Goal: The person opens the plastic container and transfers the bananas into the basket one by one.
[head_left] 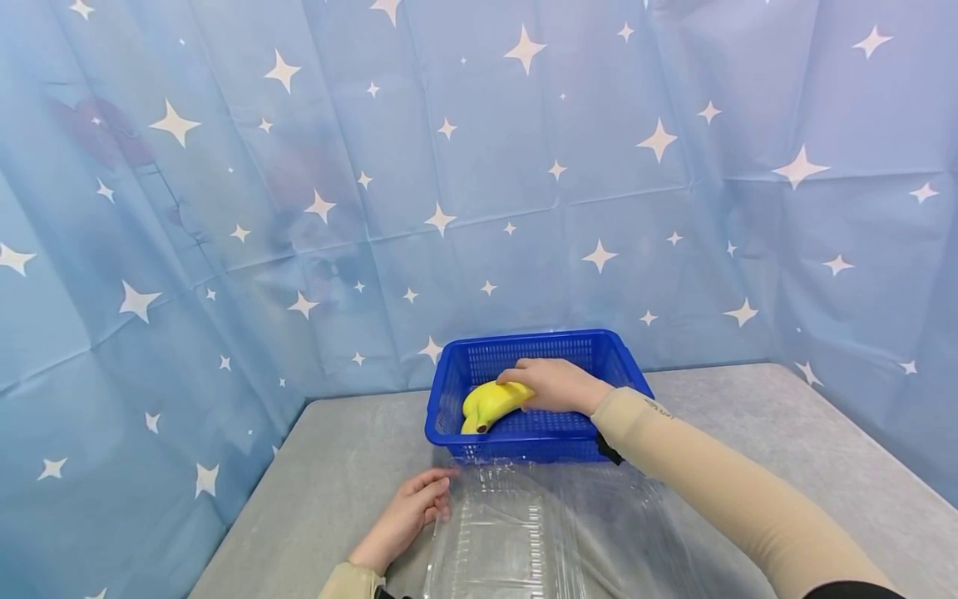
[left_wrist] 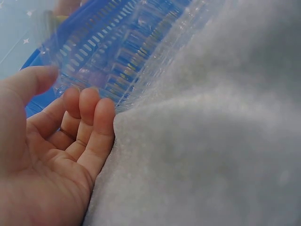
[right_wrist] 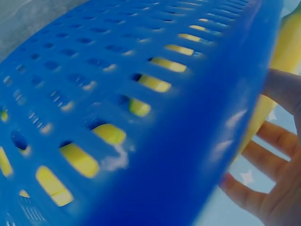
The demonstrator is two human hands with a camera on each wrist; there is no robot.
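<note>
A bunch of yellow bananas (head_left: 494, 403) tilts inside the blue slotted basket (head_left: 437, 391), its tip end low at the left. My right hand (head_left: 557, 384) reaches over the basket and grips the bunch by its upper right end. In the right wrist view, yellow shows through the slots of the basket (right_wrist: 197, 122), and thumb and fingers lie around the banana (right_wrist: 287, 47) beyond the rim. A clear plastic container (head_left: 497, 532) lies in front of the basket. At its far left corner, my left hand (head_left: 407, 514) pinches the edge between thumb and curled fingers.
A grey cloth-covered table (head_left: 322, 482) bears everything. Behind it hangs a blue curtain (head_left: 479, 183) with white stars, close to the basket's back side. The container's far edge sits right at the basket's front wall, beneath the right forearm (head_left: 718, 482).
</note>
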